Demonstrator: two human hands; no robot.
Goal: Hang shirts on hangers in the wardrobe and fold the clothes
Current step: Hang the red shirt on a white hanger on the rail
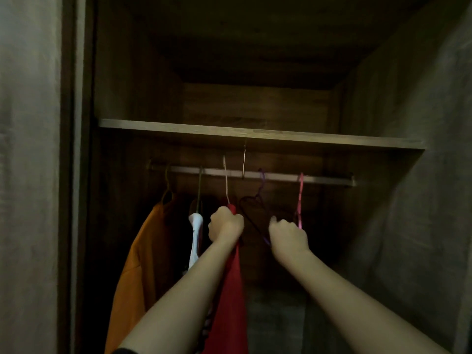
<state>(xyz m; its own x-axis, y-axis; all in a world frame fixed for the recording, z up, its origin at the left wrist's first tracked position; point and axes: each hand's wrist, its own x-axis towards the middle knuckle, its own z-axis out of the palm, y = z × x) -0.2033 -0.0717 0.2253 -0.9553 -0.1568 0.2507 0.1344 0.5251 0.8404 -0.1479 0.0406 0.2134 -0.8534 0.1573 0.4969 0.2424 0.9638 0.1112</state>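
Left hand (226, 223) fingers clutch red shirt (229, 302), hanging straight down; right hand (288, 235) fingers curl round purple hanger (261, 183).

No legible text, label, brand, number or sign on red shirt (231, 290), orange shirt (138, 264), purple hanger (261, 181), rail (324, 178) or shelf (255, 135).

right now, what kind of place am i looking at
The inside of a wardrobe, probably in a bedroom: a metal rail runs under a wooden shelf, and an orange shirt and a red shirt are on hangers.
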